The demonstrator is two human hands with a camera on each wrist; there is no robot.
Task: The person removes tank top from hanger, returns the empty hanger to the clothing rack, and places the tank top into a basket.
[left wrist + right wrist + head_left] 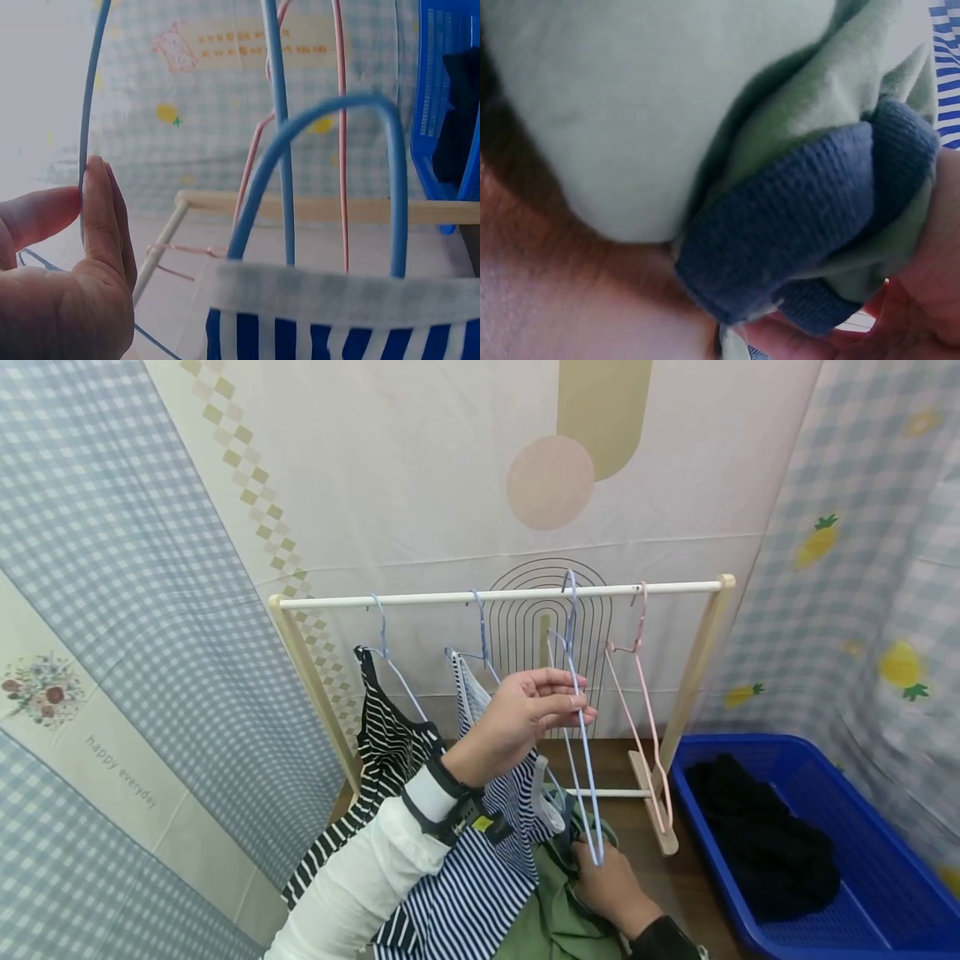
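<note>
A light-blue wire hanger point(591, 793) hangs by its hook on the white bar of a small clothes rack. My left hand point(525, 714) pinches one side wire of it between thumb and fingers; the left wrist view shows that wire point(89, 90) between them. Lower down, my right hand point(611, 881) grips a bunched green garment point(555, 902), partly behind the hanger's lower end. Navy ribbed trim point(780, 217) on this garment fills the middle of the right wrist view, fingers curled beside it and partly hidden by the cloth.
Left on the rack point(427, 598) hang a black-and-white striped top point(393, 735) and a blue-and-white striped garment point(480, 868), each on a blue hanger. Toward the right end is a bare pink hanger point(652, 727). A blue basket point(881, 893) holding black cloth point(765, 835) stands at right.
</note>
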